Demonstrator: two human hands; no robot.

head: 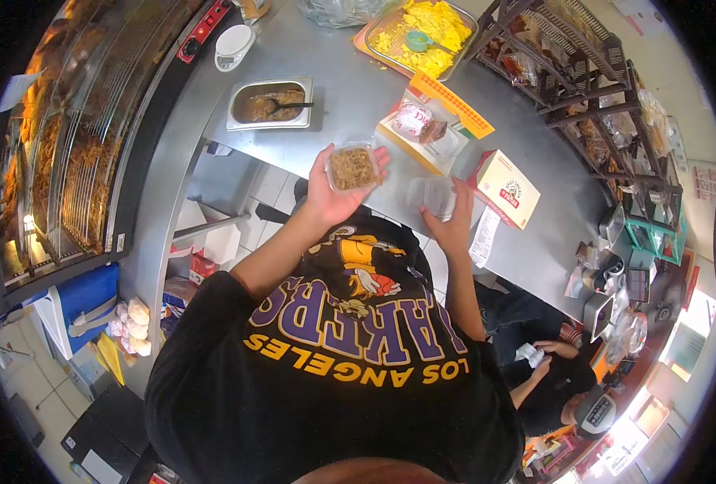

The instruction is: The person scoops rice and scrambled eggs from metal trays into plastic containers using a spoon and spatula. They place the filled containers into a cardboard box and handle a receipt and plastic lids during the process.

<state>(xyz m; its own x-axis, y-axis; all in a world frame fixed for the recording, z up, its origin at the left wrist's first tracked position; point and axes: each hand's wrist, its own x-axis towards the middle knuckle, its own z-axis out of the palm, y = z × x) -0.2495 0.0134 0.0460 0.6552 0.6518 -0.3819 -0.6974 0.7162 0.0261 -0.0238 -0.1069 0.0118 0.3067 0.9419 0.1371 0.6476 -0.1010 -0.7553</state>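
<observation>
My left hand (334,187) holds a small clear plastic cup (352,167) filled with brown shredded food, resting on the palm and fingers. My right hand (452,215) has its thumb and fingers around a clear plastic lid or cup (432,196) at the counter's near edge. Beyond it sits an open cardboard meal box (421,158), with a paper-wrapped item (413,118) and a clear container (444,145) inside. To its right lies a closed cardboard box (508,189) bearing print. A steel pan (269,125) of brown food stands farther left, a black-handled utensil (291,105) in it.
A tray of yellow food (467,24) with a green scoop (418,41) is at the back of the steel counter (346,72). A white kitchen scale (234,45) stands near the heated display case (92,151). A printed paper slip (485,236) overhangs the edge. Another person (545,375) is at right.
</observation>
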